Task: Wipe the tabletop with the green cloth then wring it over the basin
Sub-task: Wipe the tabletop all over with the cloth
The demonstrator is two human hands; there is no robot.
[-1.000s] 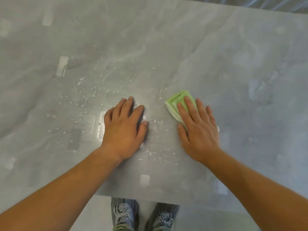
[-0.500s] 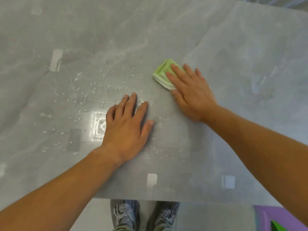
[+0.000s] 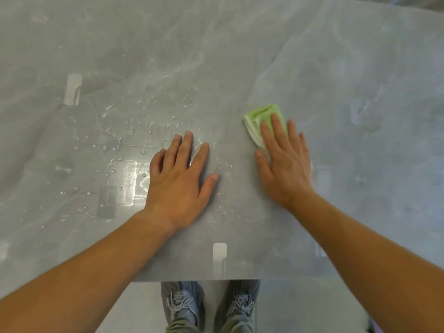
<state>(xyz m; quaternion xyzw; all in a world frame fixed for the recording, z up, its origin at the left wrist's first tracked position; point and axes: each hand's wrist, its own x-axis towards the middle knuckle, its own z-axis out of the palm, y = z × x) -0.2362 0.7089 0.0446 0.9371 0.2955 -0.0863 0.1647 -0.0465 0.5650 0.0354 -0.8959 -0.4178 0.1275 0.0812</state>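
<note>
A glossy grey marbled counter [image 3: 336,68] fills the view, with bright square light reflections [image 3: 125,181] just left of the left hand [image 3: 177,179]. Nearer than that hand, below the counter's near edge, lies a pale grey floor [image 3: 300,306].

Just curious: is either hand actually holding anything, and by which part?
Nothing is gripped. The right hand presses its straight fingers flat on the near half of the green cloth; the left hand rests flat on the tabletop.
</note>
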